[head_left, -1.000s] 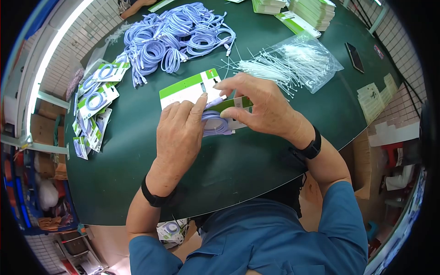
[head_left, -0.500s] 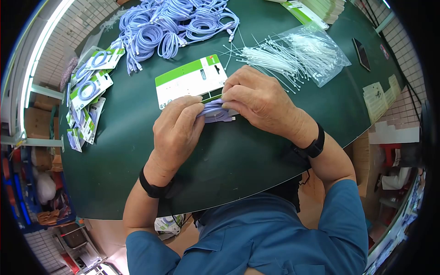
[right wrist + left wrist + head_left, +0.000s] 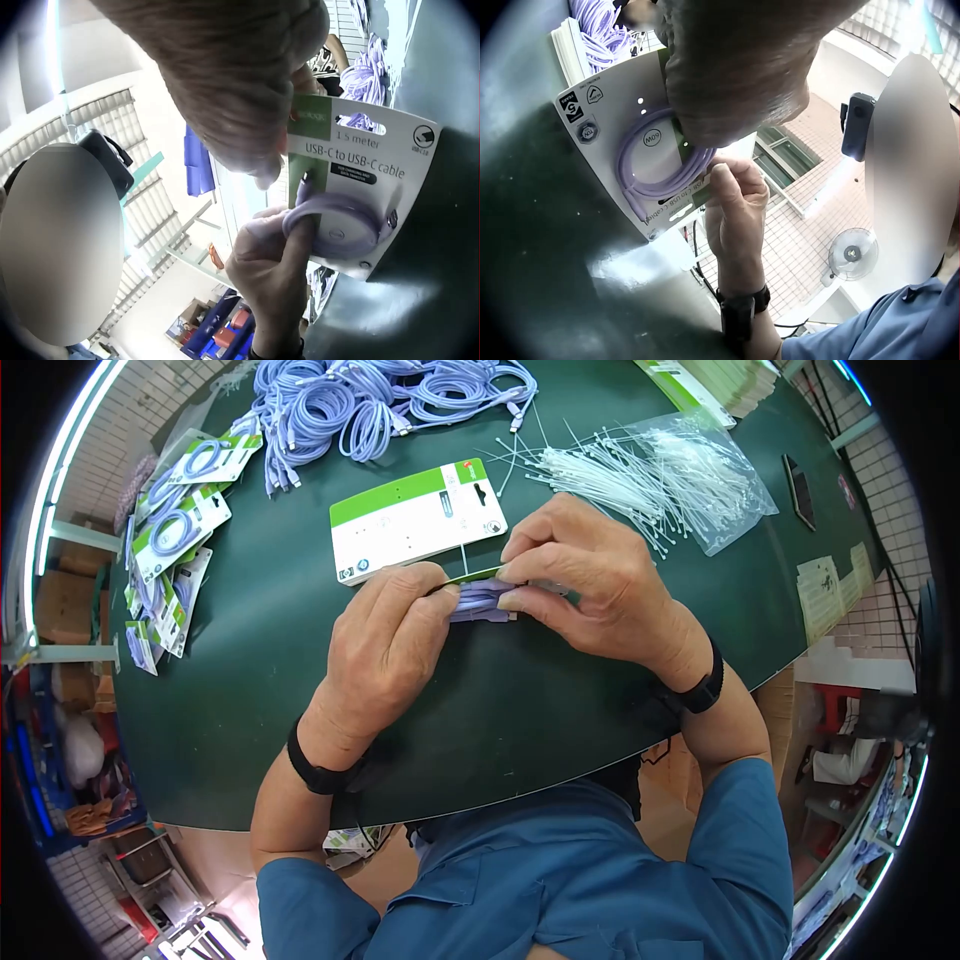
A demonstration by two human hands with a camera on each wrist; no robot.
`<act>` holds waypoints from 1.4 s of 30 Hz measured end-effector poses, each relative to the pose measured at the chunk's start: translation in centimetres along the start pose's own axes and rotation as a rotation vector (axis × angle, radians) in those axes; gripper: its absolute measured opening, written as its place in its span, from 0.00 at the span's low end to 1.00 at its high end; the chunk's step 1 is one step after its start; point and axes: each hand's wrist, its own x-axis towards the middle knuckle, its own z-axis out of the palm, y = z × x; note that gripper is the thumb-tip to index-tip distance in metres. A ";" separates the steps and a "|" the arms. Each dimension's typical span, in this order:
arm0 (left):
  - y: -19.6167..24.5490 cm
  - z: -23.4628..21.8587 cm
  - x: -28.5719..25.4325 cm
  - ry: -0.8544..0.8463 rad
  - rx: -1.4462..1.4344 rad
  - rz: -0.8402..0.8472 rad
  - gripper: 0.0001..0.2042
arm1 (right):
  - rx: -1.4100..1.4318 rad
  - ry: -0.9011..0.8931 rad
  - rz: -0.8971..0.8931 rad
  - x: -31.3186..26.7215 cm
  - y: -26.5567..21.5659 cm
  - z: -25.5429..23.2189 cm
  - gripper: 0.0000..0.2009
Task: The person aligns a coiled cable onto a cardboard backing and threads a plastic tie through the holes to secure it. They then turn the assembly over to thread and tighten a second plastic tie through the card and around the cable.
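Fingertips of the left hand (image 3: pixel 385 640) and right hand (image 3: pixel 605 575) pinch a white-and-green cardboard card (image 3: pixel 352 150) upright over a dark green table (image 3: pixel 230 730), a coiled lilac cable (image 3: pixel 482 600) against its near face, seemingly leaving both sides reachable.

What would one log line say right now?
left hand: holds white-and-green cardboard card | right hand: holds same card | coiled lavender cable: against card

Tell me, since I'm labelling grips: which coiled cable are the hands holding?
The lilac coil against the card pinched by left hand and right hand; others on the table lie apart, in the loose pile or among carded cables at left.
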 end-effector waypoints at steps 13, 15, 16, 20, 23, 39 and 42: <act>0.2 0.0 0.6 0.007 -0.009 -0.016 0.12 | -0.553 -0.342 0.857 -1.6 6.4 -6.0 0.09; 0.3 0.0 0.5 0.003 -0.009 -0.020 0.13 | -0.531 -0.358 0.853 -1.9 7.1 -5.5 0.09; 0.3 -0.1 0.4 0.008 -0.006 -0.023 0.13 | -0.515 -0.367 0.850 -2.1 7.3 -5.2 0.09; 0.3 -0.2 0.5 0.007 -0.011 -0.020 0.12 | -0.514 -0.359 0.768 -2.3 7.6 -4.6 0.08; 0.3 -0.2 0.5 -0.008 -0.032 -0.023 0.12 | -0.489 -0.319 0.740 -2.4 7.5 -4.5 0.08; 2.2 0.3 0.7 -0.037 -0.132 0.044 0.12 | -0.215 -0.171 0.724 -1.4 5.6 -6.1 0.09; 2.4 0.4 0.8 -0.043 -0.138 0.067 0.12 | -0.056 -0.047 0.707 -0.9 5.0 -5.8 0.08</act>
